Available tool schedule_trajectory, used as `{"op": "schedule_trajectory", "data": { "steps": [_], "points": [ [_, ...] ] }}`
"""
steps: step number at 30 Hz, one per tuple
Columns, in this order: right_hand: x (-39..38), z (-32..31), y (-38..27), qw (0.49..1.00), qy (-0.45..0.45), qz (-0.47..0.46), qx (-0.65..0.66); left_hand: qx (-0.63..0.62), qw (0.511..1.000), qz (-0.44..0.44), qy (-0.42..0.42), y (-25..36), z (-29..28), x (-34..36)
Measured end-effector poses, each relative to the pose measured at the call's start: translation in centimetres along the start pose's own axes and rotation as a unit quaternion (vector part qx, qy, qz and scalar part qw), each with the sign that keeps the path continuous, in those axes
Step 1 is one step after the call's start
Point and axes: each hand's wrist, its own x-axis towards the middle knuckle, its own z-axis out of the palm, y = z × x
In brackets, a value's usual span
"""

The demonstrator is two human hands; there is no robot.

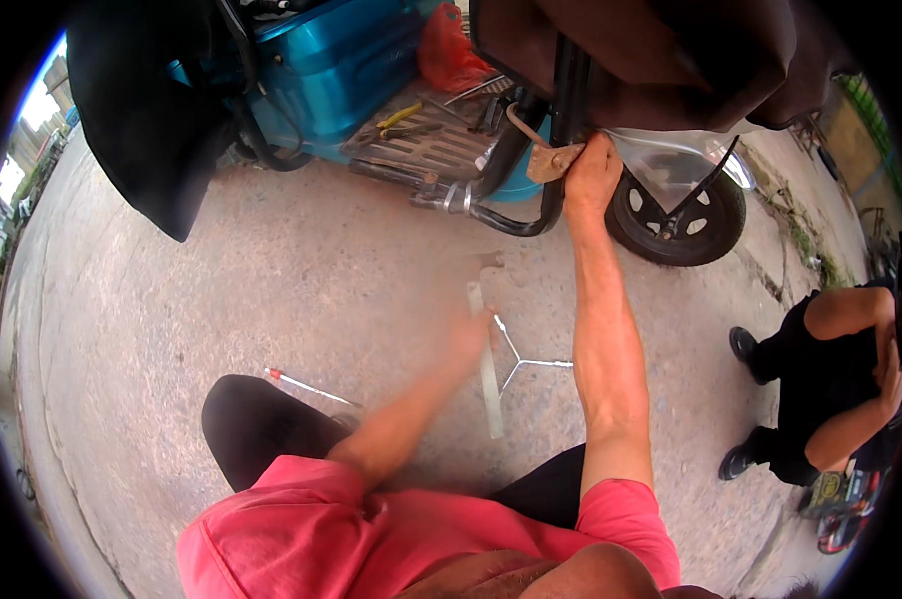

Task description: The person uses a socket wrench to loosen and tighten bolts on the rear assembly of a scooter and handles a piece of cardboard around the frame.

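Observation:
My right hand (593, 175) is closed on a rusty metal bracket (549, 163) with a bent rod, against the black frame tube (571, 90) of a three-wheeled or scooter-like vehicle. My left hand (463, 337) is smeared by motion low over the ground, its fingers unreadable. Beside it is a pale flat strip (490, 389). A blurred brownish piece (489, 260) shows just beyond that hand; whether the hand holds it I cannot make out. Close by on the concrete lies a silver Y-shaped socket wrench (521, 361). Left of it is a thin rod with a red end (311, 386).
Yellow-handled pliers (401, 117) and other tools lie on the slatted footboard (421, 145). Behind them are a blue metal housing (336, 65) and a red plastic bag (454, 50). A black wheel (685, 220) stands at right. Another person (835, 379) is at the right edge.

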Motion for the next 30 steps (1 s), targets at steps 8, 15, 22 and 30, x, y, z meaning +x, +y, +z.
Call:
{"op": "schedule_trajectory", "data": {
  "steps": [8, 15, 22, 30],
  "points": [
    [-0.3, -0.7, -1.5, 0.999, -0.043, -0.01, -0.014, 0.035, 0.988, -0.147, 0.026, -11.8, -4.5, -2.2],
    [-0.4, -1.1, -2.6, 0.999, -0.039, -0.008, -0.028, 0.484, 0.861, -0.138, -0.071, -12.2, -7.6, -0.9],
    [0.0, -1.2, -1.7, 0.993, -0.055, 0.001, -0.105, 0.625, 0.76, 0.037, -0.174, -4.2, -5.2, -1.7],
    [1.1, -2.6, -1.1, 0.985, -0.129, 0.034, -0.108, 0.644, 0.713, 0.009, -0.279, -12.1, -1.1, -4.4]
  ]
}}
